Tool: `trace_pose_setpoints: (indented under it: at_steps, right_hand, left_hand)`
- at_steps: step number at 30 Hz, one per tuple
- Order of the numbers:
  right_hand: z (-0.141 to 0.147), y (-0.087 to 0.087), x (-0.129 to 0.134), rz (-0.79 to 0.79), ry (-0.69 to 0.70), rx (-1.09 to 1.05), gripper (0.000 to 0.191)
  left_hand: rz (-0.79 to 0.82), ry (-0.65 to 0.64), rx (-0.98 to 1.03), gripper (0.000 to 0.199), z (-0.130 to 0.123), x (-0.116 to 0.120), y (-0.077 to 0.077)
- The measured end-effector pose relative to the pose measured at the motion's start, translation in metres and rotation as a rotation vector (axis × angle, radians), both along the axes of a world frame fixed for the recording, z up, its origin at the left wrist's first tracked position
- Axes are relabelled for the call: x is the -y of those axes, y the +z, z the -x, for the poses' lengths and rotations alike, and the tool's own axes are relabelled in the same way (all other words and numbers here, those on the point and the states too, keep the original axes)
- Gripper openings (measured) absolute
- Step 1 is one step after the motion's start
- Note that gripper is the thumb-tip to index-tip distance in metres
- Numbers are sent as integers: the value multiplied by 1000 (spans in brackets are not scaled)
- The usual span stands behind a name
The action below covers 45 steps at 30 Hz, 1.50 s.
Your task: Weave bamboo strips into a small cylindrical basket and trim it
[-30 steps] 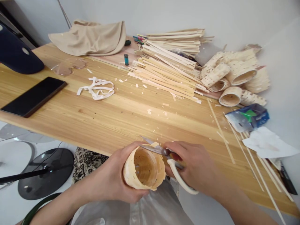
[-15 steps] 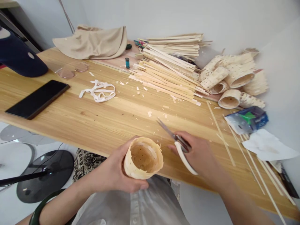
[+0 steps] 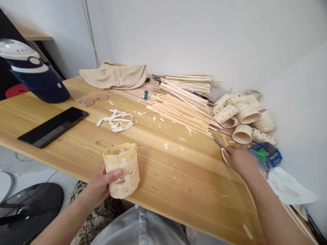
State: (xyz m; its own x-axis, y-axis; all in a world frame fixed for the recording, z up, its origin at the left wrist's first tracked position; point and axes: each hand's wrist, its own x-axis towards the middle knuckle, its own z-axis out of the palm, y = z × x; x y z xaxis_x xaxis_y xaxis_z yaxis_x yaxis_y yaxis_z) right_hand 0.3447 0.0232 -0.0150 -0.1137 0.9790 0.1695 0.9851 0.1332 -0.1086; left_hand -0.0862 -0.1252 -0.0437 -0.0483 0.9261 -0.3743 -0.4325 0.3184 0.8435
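Observation:
My left hand is wrapped round a small woven basket of pale wood strips, thumb across its front. The basket stands nearly upright at the table's front edge, its open rim on top and its woven side facing me. To the right, my right hand is closed on scissors with a white handle. Their blades point away from me, near the ends of the piled strips. A thin pale strip curves out beside that wrist; whether the fingers hold it too is hidden.
Bundles of wood strips lie at the back, beside rolled woven pieces. A phone, white tape, glasses, a blue bottle and a beige cloth are on the left. At right are a blue packet and white paper.
My right hand has moved right and away from me with the scissors, towards the strips. My left hand has shifted left and tipped the basket, so its side now shows. The view has tilted up.

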Motion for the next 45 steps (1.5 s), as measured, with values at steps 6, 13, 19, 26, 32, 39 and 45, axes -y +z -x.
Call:
trace_pose_setpoints:
  at_steps: [6,13,19,26,32,39,45]
  right_hand:
    - [125,-35,-18,101,316,-85,73]
    - [197,-51,-38,246,373,-102,98]
    - [271,-43,-70,267,497,-107,95]
    - [338,-30,-120,292,813,-91,68]
    - [298,-28,-98,331,917,-81,63]
    - [164,-25,42,344,967,-121,71]
    - [27,-28,250,155,609,-194,61]
  left_hand:
    - [-47,-26,109,87,4,1,-3]
    - [-74,-18,149,86,1,6,-4]
    - [-85,-46,193,82,2,1,-5]
    - [-89,-60,120,72,5,1,-15]
    - [-78,-25,85,75,3,-1,-11]
    - [-61,8,27,74,5,1,-18]
    - [-60,17,-17,97,9,6,-22]
